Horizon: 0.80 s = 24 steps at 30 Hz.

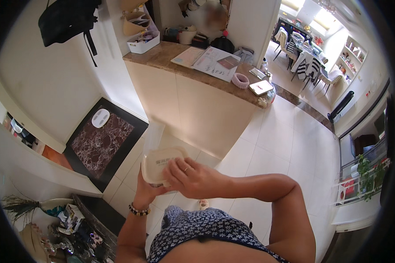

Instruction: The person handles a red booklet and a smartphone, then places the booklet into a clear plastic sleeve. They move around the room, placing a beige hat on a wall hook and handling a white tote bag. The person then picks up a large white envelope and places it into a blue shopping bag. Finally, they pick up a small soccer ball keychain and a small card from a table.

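Note:
A plastic container with a cream lid [151, 162] is held in front of my body at waist height. The lid carries a patch of dark print. My left hand [145, 189] grips the container from the left and below, and part of that hand is hidden behind it. On the lid's right side rest the fingers of my right hand [192, 177], one with a ring; they are slightly blurred. Beyond the lid's far edge extends a translucent piece [154, 134], and whether it belongs to the container I cannot tell.
Ahead is a stone-topped counter [154, 49] bearing an open folder [214, 62], a white basket [144, 42] and a pink ring-shaped band [240, 81]. A bathroom scale [100, 118] lies on the dark marble floor panel to the left. At lower left stands a cluttered dark cabinet [95, 210].

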Available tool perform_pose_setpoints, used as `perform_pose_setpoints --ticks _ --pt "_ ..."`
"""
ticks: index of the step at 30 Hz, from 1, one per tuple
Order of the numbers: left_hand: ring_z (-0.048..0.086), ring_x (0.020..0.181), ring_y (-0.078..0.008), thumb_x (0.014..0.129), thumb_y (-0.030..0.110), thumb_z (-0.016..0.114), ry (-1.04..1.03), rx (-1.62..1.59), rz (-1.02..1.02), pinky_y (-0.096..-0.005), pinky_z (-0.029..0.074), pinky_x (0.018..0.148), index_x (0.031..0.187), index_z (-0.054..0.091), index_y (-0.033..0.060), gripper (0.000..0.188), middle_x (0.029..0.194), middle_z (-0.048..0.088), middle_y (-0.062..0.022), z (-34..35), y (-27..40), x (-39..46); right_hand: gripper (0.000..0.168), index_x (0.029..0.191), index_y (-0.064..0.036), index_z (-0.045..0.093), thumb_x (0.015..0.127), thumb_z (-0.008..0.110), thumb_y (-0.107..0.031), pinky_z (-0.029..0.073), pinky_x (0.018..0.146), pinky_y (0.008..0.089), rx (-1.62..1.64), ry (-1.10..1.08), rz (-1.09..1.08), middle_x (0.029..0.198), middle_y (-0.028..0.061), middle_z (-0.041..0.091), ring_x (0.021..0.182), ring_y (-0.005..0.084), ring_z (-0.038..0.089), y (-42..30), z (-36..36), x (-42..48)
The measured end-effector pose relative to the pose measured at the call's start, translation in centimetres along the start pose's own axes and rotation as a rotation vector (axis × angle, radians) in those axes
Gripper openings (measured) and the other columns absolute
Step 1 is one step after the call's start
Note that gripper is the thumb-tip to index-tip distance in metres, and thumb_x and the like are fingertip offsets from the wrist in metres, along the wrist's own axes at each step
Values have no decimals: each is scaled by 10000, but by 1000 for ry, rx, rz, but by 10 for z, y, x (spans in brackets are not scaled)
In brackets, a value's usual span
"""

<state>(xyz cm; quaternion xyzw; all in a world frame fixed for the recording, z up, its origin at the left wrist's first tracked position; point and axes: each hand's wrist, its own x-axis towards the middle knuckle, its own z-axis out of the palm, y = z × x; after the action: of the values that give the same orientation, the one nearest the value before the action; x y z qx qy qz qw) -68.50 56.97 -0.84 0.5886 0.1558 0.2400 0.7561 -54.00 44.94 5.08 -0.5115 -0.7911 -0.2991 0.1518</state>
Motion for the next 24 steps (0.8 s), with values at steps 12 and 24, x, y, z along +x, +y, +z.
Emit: perform_pose_setpoints --ticks 12,24 --pt "518 1001 -183 560 128 784 -213 39 163 -299 467 829 1216 313 3 817 1117 496 -111 -42 18 282 321 909 67 532 815 495 -238 522 550 288 -428 75 -190 761 190 570 653 273 613 234 106 52" --pt "440 1079 -174 577 138 792 -344 42 157 -302 404 895 1264 253 13 883 1181 420 -92 -133 51 522 387 1026 52 479 772 568 -226 504 529 289 -178 -142 174 862 148 568 740 226 605 432 209 159"
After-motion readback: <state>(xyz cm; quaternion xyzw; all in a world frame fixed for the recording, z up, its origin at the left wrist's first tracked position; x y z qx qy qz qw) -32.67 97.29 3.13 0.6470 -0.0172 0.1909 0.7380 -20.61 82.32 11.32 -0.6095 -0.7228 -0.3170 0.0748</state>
